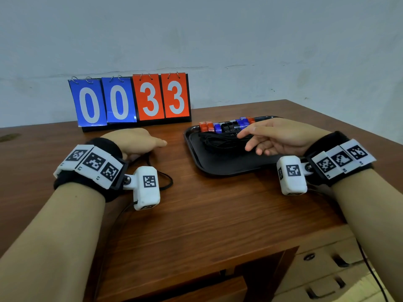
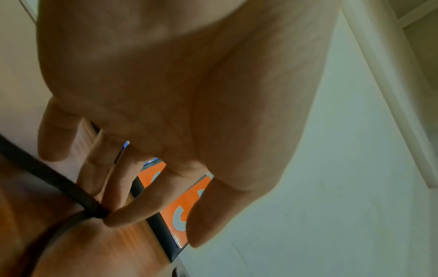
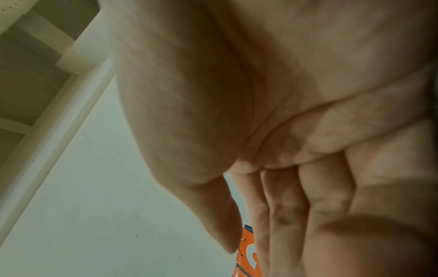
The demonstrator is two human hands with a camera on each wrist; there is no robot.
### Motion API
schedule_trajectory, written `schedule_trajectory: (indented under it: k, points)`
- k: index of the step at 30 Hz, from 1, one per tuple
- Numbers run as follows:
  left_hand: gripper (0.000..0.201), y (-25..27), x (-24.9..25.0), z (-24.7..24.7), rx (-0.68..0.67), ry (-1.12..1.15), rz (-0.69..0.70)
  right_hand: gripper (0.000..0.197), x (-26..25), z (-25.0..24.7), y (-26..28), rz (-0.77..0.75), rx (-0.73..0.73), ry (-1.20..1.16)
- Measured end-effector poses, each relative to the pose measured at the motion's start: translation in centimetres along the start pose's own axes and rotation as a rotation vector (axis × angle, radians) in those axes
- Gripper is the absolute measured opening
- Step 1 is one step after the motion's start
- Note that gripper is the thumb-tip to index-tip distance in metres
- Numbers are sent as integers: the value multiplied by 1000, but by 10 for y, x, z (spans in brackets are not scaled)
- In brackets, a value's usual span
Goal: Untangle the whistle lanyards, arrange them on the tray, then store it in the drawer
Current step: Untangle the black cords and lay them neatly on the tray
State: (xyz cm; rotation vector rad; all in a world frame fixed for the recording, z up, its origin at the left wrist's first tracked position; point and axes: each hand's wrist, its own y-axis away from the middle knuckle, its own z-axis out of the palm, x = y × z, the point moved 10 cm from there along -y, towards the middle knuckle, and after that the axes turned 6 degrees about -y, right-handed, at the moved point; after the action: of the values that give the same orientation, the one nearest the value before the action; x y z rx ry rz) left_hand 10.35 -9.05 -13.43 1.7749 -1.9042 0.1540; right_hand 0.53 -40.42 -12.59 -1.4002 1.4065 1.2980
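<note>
A black tray [image 1: 220, 167] sits on the wooden table, right of centre. Red, blue and black whistles [image 1: 226, 126] stand in a row along its far rim. Their black lanyards [image 1: 218, 141] lie bunched in front of them. My right hand [image 1: 257, 138] hovers over that bunch with relaxed, spread fingers and holds nothing. To the left of the tray my left hand [image 1: 139, 140] rests on the table. In the left wrist view a fingertip [image 2: 118, 219] presses a black cord [image 2: 59, 183] onto the wood. That cord [image 1: 170, 182] loops out from under the wrist.
A flip scoreboard [image 1: 130, 101] reading 0033 stands at the back of the table [image 1: 218, 214] against the wall. Drawers [image 1: 322, 258] with dark handles sit under the table's right front edge. Black camera cables trail from both wrists.
</note>
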Motion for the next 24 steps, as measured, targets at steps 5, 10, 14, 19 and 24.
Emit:
schedule_trajectory:
  k: [5, 10, 14, 19, 24]
  points:
    - [42, 8, 16, -9, 118, 60, 103, 35, 0, 0, 0, -4, -3, -3]
    - [11, 14, 25, -24, 202, 218, 241, 34, 0, 0, 0, -5, -10, -9]
    - [20, 25, 38, -25, 188, 402, 358, 34, 0, 0, 0, -8, -14, -7]
    - [22, 56, 70, -12, -14, 745, 490, 33, -1, 3, 1, -13, -19, 0]
    - [24, 81, 99, 3, -208, 864, 595, 31, -13, 14, 10, -78, -83, -6]
